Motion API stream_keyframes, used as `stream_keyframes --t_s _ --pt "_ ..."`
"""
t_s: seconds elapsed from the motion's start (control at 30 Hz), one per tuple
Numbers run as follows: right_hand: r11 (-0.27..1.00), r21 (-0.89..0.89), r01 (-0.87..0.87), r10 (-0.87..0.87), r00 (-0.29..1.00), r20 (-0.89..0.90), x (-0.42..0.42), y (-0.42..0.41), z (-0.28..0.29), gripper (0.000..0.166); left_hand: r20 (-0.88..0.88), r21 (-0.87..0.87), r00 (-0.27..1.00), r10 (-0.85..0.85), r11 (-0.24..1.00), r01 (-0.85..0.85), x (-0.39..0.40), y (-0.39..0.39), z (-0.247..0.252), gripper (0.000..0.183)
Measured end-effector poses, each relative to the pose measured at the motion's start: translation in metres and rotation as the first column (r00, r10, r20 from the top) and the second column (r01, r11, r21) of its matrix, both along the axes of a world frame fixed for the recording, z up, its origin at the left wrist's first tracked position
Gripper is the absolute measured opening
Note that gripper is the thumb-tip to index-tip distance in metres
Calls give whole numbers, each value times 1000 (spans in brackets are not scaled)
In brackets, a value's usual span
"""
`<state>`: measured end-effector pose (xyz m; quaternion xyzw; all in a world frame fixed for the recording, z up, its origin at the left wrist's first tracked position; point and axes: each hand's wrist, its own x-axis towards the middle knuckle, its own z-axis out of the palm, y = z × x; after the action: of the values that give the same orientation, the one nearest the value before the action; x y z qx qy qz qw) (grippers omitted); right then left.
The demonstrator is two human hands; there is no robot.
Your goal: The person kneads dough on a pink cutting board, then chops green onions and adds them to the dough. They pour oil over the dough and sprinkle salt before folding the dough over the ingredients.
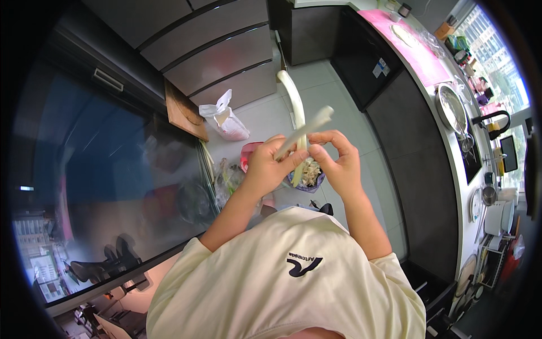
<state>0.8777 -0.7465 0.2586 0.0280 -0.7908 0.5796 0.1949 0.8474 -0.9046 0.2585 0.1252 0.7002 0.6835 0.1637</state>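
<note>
My left hand grips a long white scallion stalk, which curves away from me toward the drawers. A shorter pale scallion piece, blurred, crosses over it and runs down into the same hand. My right hand is close beside the stalk, its thumb and index fingertips near its edge. Whether those fingertips pinch a thin layer is not clear. Beneath the hands, a purple-lined bin holds dry, pale peelings. The stalk's lower end hangs above the bin.
A white plastic bag stands on the tiled floor by a wooden board. Nearer lie a red container and a clear bag with greens. The counter at right carries a pink mat and a metal bowl.
</note>
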Motion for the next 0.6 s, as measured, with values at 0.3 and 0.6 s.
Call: stream_keyframes --t_s 0.3,0.6 --pt "988 -156 -18 50 977 205 6 -2 8 14 -16 23 993 -114 993 115 2 -6 -10 22" --pt "917 385 105 -37 983 -180 5 -13 1 13 19 202 993 -120 973 114 3 -2 -7 34"
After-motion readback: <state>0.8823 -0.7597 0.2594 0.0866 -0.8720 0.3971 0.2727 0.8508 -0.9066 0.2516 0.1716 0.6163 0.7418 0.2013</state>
